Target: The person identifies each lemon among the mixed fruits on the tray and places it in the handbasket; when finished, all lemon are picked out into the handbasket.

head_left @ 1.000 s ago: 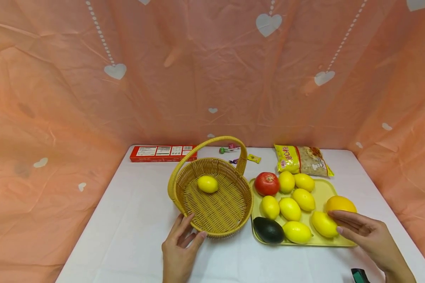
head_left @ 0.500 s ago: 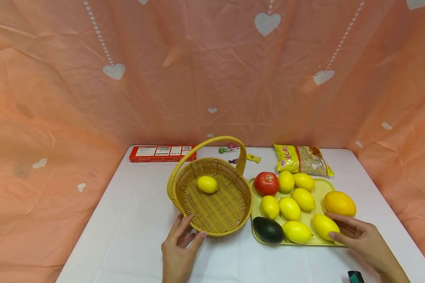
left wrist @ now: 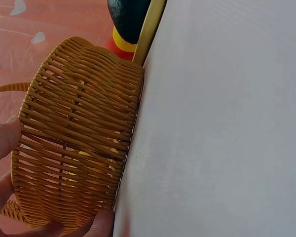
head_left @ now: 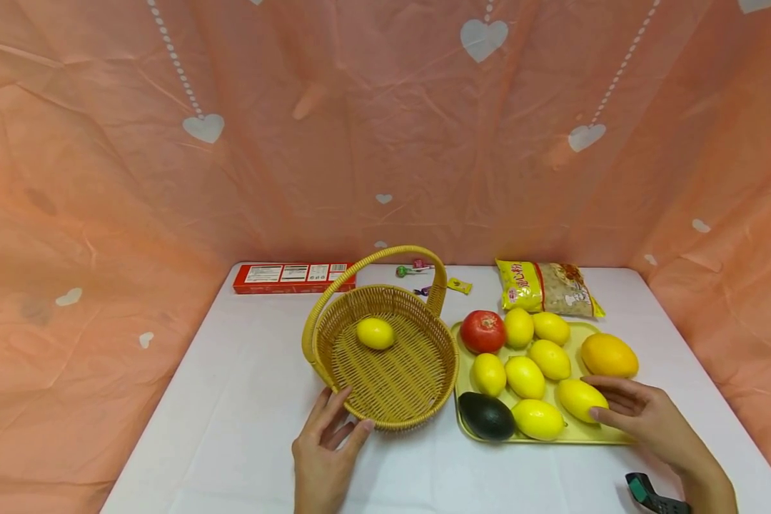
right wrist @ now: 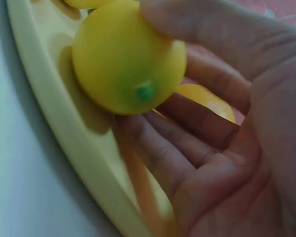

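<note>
My left hand point(head_left: 326, 450) holds the near left side of a round wicker basket point(head_left: 395, 421), its index fingertip and thumb at the rim. In the left wrist view, more fingertips point(left wrist: 102, 222) rest low on the woven wall. One lemon point(head_left: 375, 333) lies inside the basket. On the right, my right hand point(head_left: 649, 421) pinches another lemon point(right wrist: 123, 59) between thumb and fingers, close over the yellow tray point(head_left: 591, 433). Several more lemons point(head_left: 537, 419) lie on that tray, with a dark avocado point(head_left: 486, 416), a red pomegranate point(head_left: 482, 331) and an orange-yellow mango point(head_left: 610, 355).
Behind the tray lies a bag of dry food point(head_left: 549, 288). A red box point(head_left: 289, 278) lies at the back left, and small wrapped candies point(head_left: 459, 285) sit behind the basket. A black-and-green device point(head_left: 655, 494) is by my right wrist. A pink curtain point(head_left: 385, 143) encloses the table.
My right hand has moved left and closed its thumb and fingers on the lemon, which has shifted slightly left and back. The mango has shifted a little back. My left hand stays at the basket.
</note>
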`<state>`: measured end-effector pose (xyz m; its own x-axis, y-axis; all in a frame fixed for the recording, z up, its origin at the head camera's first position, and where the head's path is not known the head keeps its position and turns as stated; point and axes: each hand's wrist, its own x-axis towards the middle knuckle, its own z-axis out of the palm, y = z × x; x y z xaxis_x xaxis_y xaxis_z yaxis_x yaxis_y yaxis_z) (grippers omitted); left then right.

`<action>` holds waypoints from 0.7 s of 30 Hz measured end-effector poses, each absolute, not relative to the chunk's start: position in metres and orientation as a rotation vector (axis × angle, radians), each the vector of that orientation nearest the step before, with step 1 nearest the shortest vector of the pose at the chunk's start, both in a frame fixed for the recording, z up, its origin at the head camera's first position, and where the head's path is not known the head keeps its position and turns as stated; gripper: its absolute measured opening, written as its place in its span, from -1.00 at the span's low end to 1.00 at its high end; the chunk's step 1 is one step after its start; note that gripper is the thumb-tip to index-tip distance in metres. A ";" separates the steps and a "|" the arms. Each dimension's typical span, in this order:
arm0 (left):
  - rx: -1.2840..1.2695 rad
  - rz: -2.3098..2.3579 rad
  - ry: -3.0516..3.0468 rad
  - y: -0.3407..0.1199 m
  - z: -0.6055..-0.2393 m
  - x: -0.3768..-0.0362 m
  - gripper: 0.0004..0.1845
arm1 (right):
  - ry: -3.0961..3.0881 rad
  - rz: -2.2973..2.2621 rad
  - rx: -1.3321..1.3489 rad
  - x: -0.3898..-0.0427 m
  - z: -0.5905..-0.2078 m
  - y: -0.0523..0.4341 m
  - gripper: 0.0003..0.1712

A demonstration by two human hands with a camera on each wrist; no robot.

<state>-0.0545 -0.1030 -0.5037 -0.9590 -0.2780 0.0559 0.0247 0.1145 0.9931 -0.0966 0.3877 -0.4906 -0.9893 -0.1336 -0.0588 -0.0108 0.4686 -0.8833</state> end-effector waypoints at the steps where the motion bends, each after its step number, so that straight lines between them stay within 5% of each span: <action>1: 0.251 -1.934 -2.162 -0.103 -0.504 -0.054 -0.34 | 2.578 -1.560 -0.142 -0.097 -0.491 0.387 -0.42; 12: 0.280 -1.931 -2.162 -0.103 -0.499 -0.053 -0.34 | 2.617 -1.595 -0.259 -0.099 -0.475 0.381 -0.46; 21: 0.281 -1.943 -2.156 -0.102 -0.499 -0.054 -0.35 | 2.376 -1.824 -0.801 -0.140 -0.429 0.331 -0.41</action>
<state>-0.0542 -0.1016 -0.4993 -0.9565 -0.2894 0.0384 0.0082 0.1050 0.9944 -0.1403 0.3306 -0.4286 -0.8659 -0.4194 0.2726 -0.3717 0.1748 -0.9117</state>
